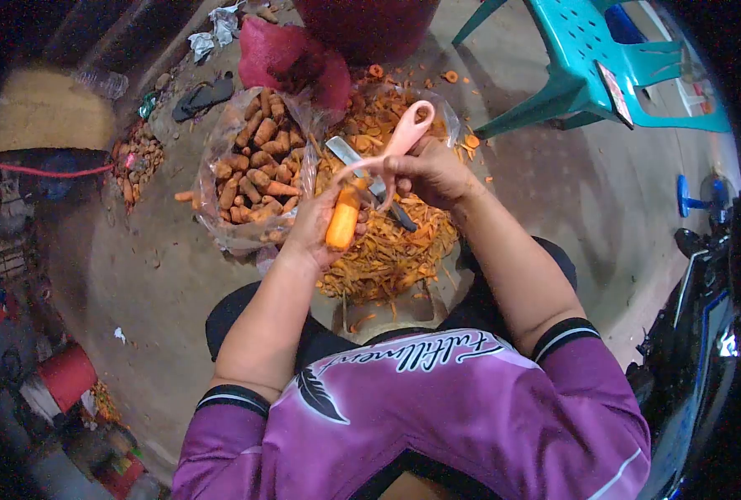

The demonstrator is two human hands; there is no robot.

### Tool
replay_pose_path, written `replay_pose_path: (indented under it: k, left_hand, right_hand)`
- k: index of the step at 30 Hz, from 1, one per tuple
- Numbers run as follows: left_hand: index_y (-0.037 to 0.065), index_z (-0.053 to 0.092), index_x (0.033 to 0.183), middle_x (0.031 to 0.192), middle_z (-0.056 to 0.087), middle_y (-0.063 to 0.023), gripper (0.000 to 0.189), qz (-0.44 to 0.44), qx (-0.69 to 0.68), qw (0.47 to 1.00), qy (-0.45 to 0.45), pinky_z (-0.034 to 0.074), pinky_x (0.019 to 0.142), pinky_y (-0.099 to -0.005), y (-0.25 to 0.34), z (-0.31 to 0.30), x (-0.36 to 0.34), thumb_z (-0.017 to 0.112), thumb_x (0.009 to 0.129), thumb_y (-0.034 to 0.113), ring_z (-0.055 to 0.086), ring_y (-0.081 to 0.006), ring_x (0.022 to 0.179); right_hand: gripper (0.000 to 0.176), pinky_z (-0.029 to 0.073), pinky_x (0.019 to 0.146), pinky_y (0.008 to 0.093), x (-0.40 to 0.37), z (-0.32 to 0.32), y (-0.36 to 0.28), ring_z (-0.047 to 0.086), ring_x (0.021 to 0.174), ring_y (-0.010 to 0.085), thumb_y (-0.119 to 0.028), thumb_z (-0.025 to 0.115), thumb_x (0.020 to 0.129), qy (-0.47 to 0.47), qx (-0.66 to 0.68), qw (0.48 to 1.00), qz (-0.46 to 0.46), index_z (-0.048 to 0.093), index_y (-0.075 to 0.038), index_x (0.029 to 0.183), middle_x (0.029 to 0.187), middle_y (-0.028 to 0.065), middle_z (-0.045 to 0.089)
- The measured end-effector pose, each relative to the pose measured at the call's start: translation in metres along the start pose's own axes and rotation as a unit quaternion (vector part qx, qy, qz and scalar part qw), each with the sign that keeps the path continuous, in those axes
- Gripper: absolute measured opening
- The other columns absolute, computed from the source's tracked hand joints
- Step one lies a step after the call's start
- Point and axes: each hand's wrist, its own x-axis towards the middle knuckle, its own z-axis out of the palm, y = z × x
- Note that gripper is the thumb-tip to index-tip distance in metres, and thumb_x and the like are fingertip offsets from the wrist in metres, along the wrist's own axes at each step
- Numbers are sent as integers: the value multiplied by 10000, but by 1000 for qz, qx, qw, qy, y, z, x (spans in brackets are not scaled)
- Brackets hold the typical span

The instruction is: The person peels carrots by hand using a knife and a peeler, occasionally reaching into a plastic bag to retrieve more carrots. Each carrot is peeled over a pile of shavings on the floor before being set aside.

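Observation:
In my left hand (310,230) is a bright orange, peeled-looking carrot (342,223), its blunt end toward me and the fingers wrapped round it. My right hand (434,173) grips a pink peeler (410,130) with a looped handle; the peeler's curved head reaches over the far end of the carrot. Beneath both hands spreads a heap of orange carrot peelings (395,262). On that heap rests a knife (344,152) with a wide metal blade and a dark handle, partly covered by the peeler and my right hand.
Left of the heap stands a clear plastic bag (210,218) full of unpeeled carrots (262,158). A red sack (279,54) lies behind it, near a dark slipper (203,98). A green plastic chair (566,62) stands at the upper right, and a motorcycle (704,308) at the right edge.

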Motion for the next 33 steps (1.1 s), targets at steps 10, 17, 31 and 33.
replay_pose_path:
  k: [10,17,31,33]
  left_hand:
    - [63,464,993,733,476,-48,333,28,82,995,55,428,477,-257,-4,-2,-6,384,856,356,487,-155,574]
    - [64,476,942,768,503,-66,251,113,155,970,151,462,514,-266,12,-27,-25,477,829,289,524,-146,613]
    - [41,390,1122,832,516,-48,356,230,294,924,84,435,648,-223,29,-42,-77,508,819,186,512,-113,725]
    - [38,386,1133,833,518,-47,360,210,314,923,76,434,646,-218,32,-47,-72,502,822,177,513,-111,726]
  right_hand:
    - [181,398,465,224,9,-1,11,513,514,98,-181,613,726,68,-83,994,33,563,-8,709,601,42,551]
    - [131,428,447,240,60,-36,97,504,502,112,-118,570,753,180,-293,934,99,536,-2,805,700,58,543]
    - [631,429,717,417,54,-62,221,536,825,361,-113,516,679,100,-699,673,219,223,-1,1226,906,232,533]
    - [523,440,680,407,61,-46,189,549,783,350,-127,519,689,104,-652,707,251,327,14,1156,854,228,548]
